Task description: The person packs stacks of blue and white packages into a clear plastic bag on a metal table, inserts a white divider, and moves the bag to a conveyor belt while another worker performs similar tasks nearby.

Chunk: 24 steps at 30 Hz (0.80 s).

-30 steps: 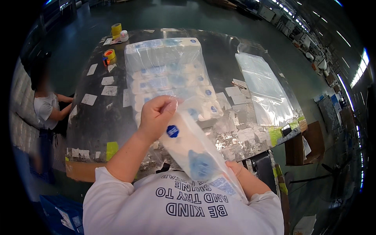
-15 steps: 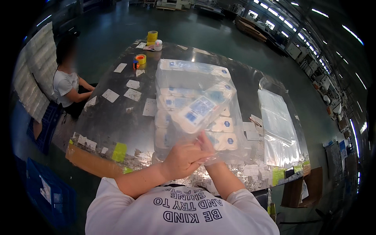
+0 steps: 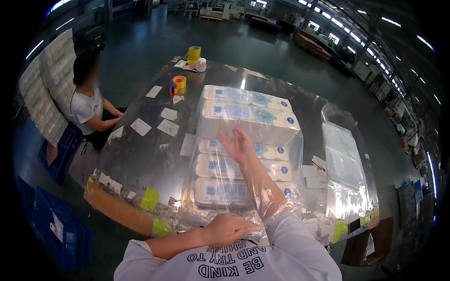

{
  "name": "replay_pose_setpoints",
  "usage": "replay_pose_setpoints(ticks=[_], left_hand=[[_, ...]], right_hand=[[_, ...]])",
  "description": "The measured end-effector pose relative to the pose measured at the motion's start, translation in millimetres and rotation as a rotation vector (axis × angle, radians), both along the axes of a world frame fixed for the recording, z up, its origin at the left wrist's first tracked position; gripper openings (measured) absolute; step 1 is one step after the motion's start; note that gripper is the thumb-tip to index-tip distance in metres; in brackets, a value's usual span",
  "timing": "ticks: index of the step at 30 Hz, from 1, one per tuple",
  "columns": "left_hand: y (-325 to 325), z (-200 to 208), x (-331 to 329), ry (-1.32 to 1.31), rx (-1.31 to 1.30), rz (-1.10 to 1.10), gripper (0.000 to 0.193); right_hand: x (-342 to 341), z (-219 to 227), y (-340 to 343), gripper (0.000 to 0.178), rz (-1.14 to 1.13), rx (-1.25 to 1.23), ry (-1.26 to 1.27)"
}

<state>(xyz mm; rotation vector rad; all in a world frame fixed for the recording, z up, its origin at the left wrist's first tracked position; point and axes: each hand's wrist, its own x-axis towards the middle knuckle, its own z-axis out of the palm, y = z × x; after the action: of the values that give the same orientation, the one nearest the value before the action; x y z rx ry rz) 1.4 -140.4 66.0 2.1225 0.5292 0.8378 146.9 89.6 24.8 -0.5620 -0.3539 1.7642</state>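
Note:
A large clear plastic bag surrounds several white paper-roll packs with blue print, lined up on the table. My right forearm is inside the bag, and my right hand is at the second pack from the far end, palm up with fingers apart. Whether the fingertips touch that pack, I cannot tell. Close to my chest, my left hand pinches the near edge of the bag, its fingers bent together over the film. Film glare partly veils the packs.
A stack of flat clear bags lies on the table's right side. Yellow tape rolls, an orange tape roll and a white jar stand far left. A co-worker sits beyond the left edge; blue crates are below.
My right hand has moved from the bag's mouth deep inside it. The tilted pack now sits straight in the row. My left hand has come nearer my chest with the bag's edge.

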Motion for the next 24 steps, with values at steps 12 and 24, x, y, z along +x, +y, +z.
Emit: replay_pose_setpoints(ticks=[12, 24], left_hand=[[24.1, -56.9, -9.2, 0.407, -0.087, 0.099, 0.024], [82.9, -36.3, 30.3, 0.383, 0.179, 0.207, 0.021]], right_hand=[[201.5, -59.8, -141.5, 0.072, -0.798, 0.133, -1.340], [178.0, -169.4, -398.9, 0.065, -0.537, -0.262, -2.159]])
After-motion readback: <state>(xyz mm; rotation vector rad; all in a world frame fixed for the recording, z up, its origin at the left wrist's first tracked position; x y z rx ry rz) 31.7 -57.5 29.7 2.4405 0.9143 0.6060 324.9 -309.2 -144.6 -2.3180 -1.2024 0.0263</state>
